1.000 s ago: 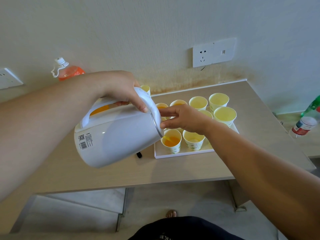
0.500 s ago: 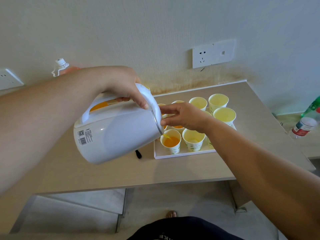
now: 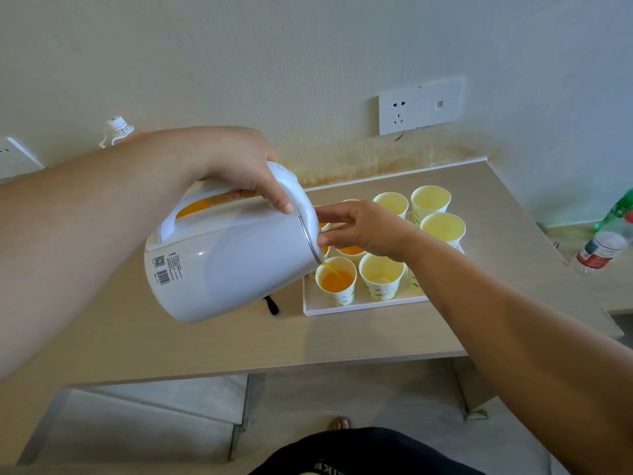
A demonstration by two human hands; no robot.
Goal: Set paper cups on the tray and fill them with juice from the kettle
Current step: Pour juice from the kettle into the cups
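My left hand point(image 3: 236, 169) grips the handle of the white kettle point(image 3: 226, 258), tilted to the right with its spout over the tray's front-left corner. A thin orange stream falls into the front-left paper cup point(image 3: 337, 281), which holds juice. My right hand point(image 3: 363, 228) presses its straight fingers against the kettle's lid. Beside the filling cup stands an empty cup point(image 3: 382, 275). Behind it a cup with juice point(image 3: 351, 252) shows under my right hand. Three empty cups point(image 3: 443, 229) stand at the back right of the white tray point(image 3: 359, 306). Other cups are hidden by the kettle and hand.
The tray lies on a beige table point(image 3: 171, 337) against the wall. A small black object point(image 3: 272, 305) lies left of the tray. A juice bottle point(image 3: 118, 132) stands behind my left arm. Two bottles point(image 3: 606, 245) lie on a ledge at right. A wall socket point(image 3: 419, 106) is above.
The kettle has tipped a little further and the juice level in the front-left cup has risen. Both hands kept their hold and place.
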